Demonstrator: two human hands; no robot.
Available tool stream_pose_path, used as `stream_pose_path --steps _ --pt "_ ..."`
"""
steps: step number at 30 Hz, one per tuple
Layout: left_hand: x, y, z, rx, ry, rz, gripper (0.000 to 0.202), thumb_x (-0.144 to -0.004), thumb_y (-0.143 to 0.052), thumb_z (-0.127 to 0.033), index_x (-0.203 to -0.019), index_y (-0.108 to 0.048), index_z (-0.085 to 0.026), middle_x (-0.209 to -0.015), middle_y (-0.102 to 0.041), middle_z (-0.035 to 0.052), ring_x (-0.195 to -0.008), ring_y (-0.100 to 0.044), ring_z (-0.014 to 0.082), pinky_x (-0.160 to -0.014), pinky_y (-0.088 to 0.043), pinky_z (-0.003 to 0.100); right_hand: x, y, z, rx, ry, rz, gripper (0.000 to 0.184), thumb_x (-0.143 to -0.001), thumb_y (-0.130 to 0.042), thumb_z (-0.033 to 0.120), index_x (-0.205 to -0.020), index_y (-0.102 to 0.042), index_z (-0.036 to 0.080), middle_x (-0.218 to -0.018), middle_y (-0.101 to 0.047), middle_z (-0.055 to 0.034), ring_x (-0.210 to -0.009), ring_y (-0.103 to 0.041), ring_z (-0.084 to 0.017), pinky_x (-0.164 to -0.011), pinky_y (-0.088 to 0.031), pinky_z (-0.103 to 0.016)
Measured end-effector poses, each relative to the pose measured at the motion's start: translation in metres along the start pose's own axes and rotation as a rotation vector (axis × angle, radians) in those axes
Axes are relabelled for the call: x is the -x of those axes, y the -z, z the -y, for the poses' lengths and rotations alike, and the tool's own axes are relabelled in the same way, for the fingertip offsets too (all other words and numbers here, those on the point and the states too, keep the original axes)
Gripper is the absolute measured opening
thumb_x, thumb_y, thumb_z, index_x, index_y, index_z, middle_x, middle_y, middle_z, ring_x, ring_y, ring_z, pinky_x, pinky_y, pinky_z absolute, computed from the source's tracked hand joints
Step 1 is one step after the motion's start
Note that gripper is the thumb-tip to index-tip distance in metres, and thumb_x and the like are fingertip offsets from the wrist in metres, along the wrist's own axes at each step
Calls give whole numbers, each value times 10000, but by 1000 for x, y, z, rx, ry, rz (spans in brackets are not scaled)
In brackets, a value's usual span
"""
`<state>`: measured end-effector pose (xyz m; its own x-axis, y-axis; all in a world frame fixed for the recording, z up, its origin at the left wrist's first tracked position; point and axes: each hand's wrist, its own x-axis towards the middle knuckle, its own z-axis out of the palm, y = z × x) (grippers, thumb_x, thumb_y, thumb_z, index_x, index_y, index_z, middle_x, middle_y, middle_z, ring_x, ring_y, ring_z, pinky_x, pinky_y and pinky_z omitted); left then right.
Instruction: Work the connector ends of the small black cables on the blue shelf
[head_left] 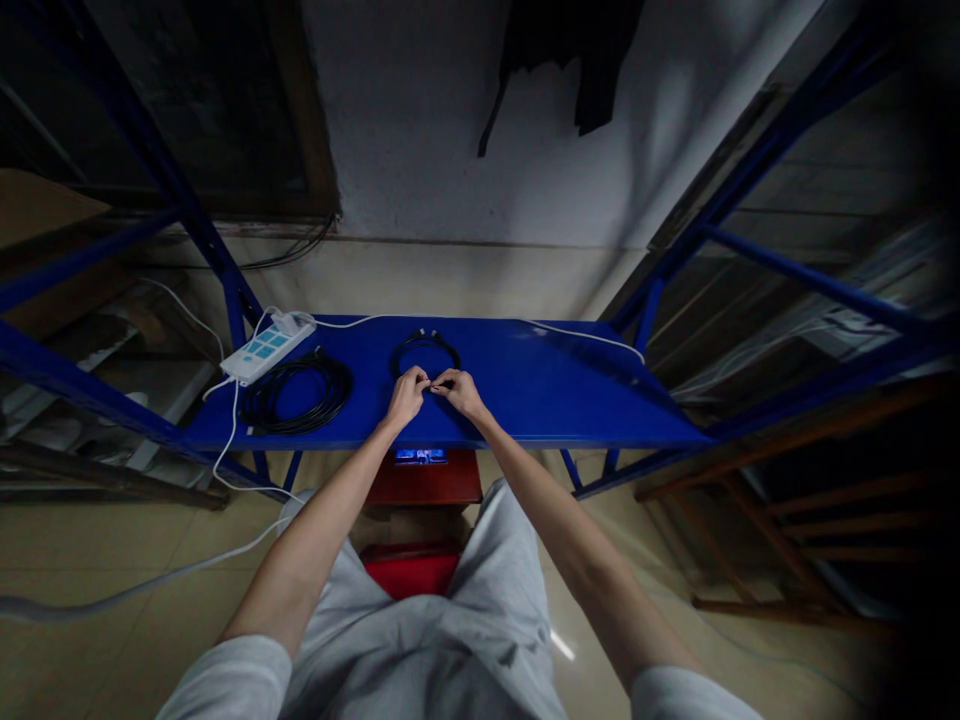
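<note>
Both my hands meet over the middle of a blue metal shelf [525,385]. My left hand [407,395] and my right hand [459,392] pinch a small dark piece between their fingertips, probably the end of a thin black cable [424,340], which lies in a loop just beyond them. To the left sits a larger coil of black cable [296,395]. Past it, a white power strip [266,347] with teal switches rests on the shelf's far left corner, and a white cord [450,316] runs along the back edge.
Blue steel rack posts [232,300] stand at both ends of the shelf, with a white wall behind. A lit screen [420,456] and red surfaces sit below the shelf's front edge. A white cord [150,580] crosses the tiled floor at left, and a wooden chair [787,530] stands at right.
</note>
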<state>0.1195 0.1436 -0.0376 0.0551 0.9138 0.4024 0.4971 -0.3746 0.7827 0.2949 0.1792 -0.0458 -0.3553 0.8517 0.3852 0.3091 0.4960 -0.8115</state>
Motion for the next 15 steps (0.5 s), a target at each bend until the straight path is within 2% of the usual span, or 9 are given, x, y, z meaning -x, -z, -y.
stream_pose_path --steps 3,7,11,15 --pt "-1 0 1 51 17 -18 122 -899 -587 -136 -794 -582 -197 -777 -630 9 -752 -604 173 -736 -454 286 -2 -10 4 26 -78 -62 93 -800 -749 258 -752 -788 187 -831 -754 -72 -781 -681 -209 -772 -493 -311" --pt "-2 -1 4 118 25 -57 103 -875 -625 -158 -777 -612 -190 -805 -653 17 -765 -623 169 -752 -479 282 -2 -20 13 93 -181 -147 111 -829 -722 271 -783 -792 198 -848 -770 -60 -771 -686 -215 -750 -489 -307" --pt "-2 0 4 161 44 -78 85 -862 -642 -160 -782 -641 -190 -804 -674 19 -775 -640 171 -767 -490 284 1 -22 21 101 -150 -177 132 -845 -703 290 -782 -780 203 -847 -772 -54 -776 -681 -220 -772 -491 -320" --pt "-1 3 1 107 63 -108 99 -851 -640 -136 -779 -673 -195 -806 -700 27 -797 -650 185 -785 -491 304 3 -21 24 -40 -115 -167 99 -814 -707 281 -796 -747 192 -856 -763 -57 -797 -688 -215 -788 -505 -317"
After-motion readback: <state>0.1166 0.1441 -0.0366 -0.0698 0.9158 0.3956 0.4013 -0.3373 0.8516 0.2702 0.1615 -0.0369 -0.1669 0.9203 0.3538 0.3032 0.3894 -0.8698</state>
